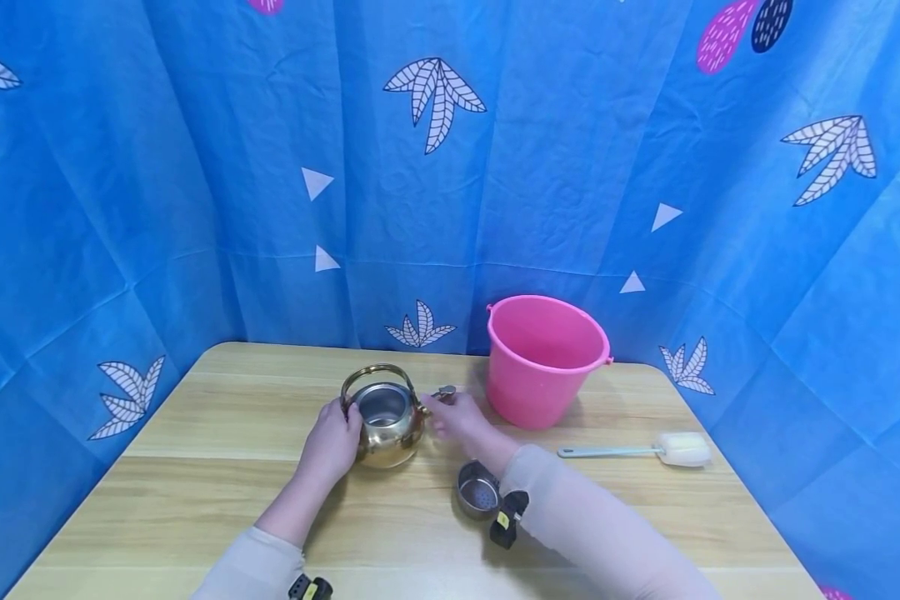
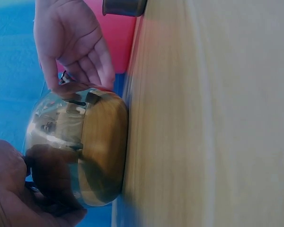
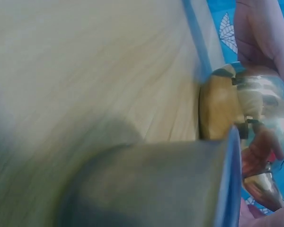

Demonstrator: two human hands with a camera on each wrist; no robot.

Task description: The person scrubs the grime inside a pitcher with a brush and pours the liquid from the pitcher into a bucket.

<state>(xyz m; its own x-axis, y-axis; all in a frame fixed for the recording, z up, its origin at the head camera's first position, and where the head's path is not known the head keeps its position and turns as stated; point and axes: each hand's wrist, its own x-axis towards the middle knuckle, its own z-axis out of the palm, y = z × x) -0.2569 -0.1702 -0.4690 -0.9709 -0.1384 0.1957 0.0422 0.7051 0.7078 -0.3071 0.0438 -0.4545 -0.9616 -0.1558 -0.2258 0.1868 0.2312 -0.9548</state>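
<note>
A shiny gold teapot (image 1: 385,446) stands lidless on the table, its arched handle (image 1: 378,369) raised and its spout (image 1: 444,391) pointing right. My left hand (image 1: 333,437) grips the pot's left side, thumb near the handle's base. On the spout side is my right hand (image 1: 457,419), slightly blurred; the left wrist view shows this right hand (image 2: 78,45) with fingers extended at the pot's far side. A metal strainer cup (image 1: 477,492) with a perforated bottom sits by the right forearm and looms large as a cup (image 3: 151,184) in the right wrist view.
Behind and right of the teapot stands a pink bucket (image 1: 528,387). A white sponge brush (image 1: 682,449) with a pale handle lies near the right edge of the wooden table (image 1: 172,500). Blue patterned curtains (image 1: 420,208) surround the table's back and sides.
</note>
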